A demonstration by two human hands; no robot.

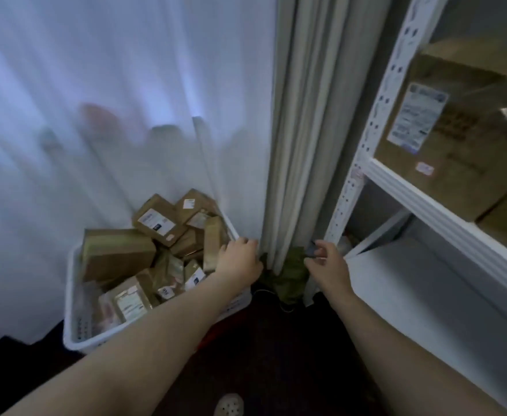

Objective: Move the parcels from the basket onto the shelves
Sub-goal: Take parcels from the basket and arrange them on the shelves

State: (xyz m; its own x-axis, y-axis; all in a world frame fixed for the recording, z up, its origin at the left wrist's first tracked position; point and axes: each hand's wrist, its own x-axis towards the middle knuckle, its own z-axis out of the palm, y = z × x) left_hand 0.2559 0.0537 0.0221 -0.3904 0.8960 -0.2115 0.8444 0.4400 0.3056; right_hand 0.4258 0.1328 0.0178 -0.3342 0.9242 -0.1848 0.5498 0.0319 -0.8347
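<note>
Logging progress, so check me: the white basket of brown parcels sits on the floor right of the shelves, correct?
No. The head view shows the white basket of brown parcels sits on the floor left of the shelves, not right.

Window: sheer white curtain [111, 85], pale bluish daylight glowing through it.
Drape: grey-beige drape [303, 115], hanging in folds just right of the curtain.
Floor: dark floor [276, 355]; green cloth [291, 274] bunched at the drape's foot.

Storeroom, metal shelving [444, 205], boxed parcels [156, 220]
</note>
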